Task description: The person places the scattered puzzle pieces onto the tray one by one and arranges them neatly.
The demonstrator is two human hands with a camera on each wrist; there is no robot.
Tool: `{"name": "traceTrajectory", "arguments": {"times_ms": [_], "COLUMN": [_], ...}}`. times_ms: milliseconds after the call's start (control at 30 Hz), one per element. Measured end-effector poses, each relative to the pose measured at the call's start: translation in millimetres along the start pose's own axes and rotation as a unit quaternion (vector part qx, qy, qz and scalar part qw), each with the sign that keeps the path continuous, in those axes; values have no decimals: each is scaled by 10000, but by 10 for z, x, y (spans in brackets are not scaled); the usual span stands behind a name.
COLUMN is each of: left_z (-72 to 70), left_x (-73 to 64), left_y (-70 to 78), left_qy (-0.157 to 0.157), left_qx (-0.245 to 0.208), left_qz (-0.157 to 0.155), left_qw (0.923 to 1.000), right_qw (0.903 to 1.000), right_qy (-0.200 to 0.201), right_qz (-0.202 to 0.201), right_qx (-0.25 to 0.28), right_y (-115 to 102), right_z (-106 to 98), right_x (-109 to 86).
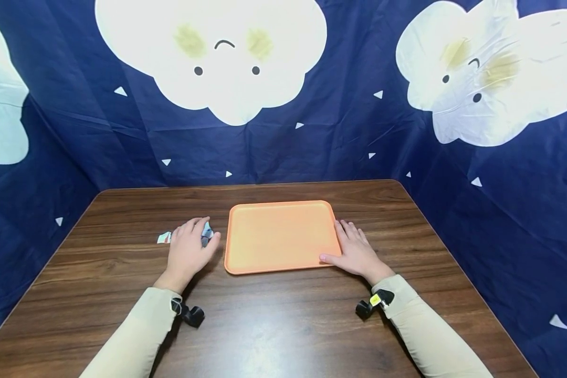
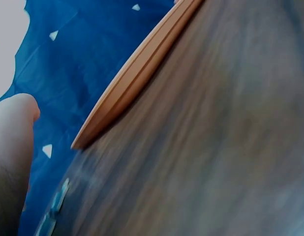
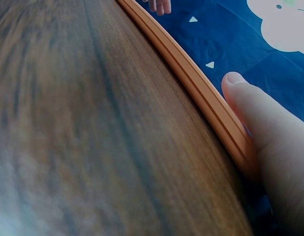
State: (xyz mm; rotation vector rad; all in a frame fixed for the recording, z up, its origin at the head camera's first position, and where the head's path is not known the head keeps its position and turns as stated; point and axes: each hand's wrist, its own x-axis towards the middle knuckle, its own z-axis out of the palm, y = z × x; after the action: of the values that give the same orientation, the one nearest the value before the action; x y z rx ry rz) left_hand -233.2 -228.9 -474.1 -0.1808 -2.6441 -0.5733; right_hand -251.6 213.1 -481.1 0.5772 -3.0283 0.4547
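A shallow orange tray point(image 1: 283, 236) lies on the wooden table in the head view. My right hand point(image 1: 354, 252) rests against its right side near the front corner. The fingers stretch along the outer edge, and the thumb point(image 3: 250, 101) lies over the rim. To the left of the tray, my left hand point(image 1: 189, 249) is over some small flat pieces, thumb apart from the fingers. One blue and grey piece point(image 1: 207, 234) shows between thumb and fingers; a white, light blue and red piece point(image 1: 164, 238) lies beyond the hand's left side. The palm hides what is beneath it.
The dark wooden table point(image 1: 274, 325) reaches back to a navy cloth point(image 1: 274, 152) with white clouds and triangles. Each wrist wears a black camera strap, the left camera point(image 1: 193, 316) and the right camera point(image 1: 365, 310) standing low over the table.
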Motion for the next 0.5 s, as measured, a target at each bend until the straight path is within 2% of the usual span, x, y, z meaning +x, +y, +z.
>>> {"name": "traceTrajectory", "arguments": {"times_ms": [167,500], "left_z": [-38,-148], "left_x": [13,3], "left_y": [-159,-422], "left_qy": [177,72], "left_qx": [10,141], "left_qz": [-104,-398], "left_qw": [9998,9991], "right_qw": [10000,10000], "right_qy": [32,53], "right_qz": [-19,-20], "right_qx": [-36,-26], "right_y": [8,10], "right_z": [10,11], "right_x": [-3,-9]}}
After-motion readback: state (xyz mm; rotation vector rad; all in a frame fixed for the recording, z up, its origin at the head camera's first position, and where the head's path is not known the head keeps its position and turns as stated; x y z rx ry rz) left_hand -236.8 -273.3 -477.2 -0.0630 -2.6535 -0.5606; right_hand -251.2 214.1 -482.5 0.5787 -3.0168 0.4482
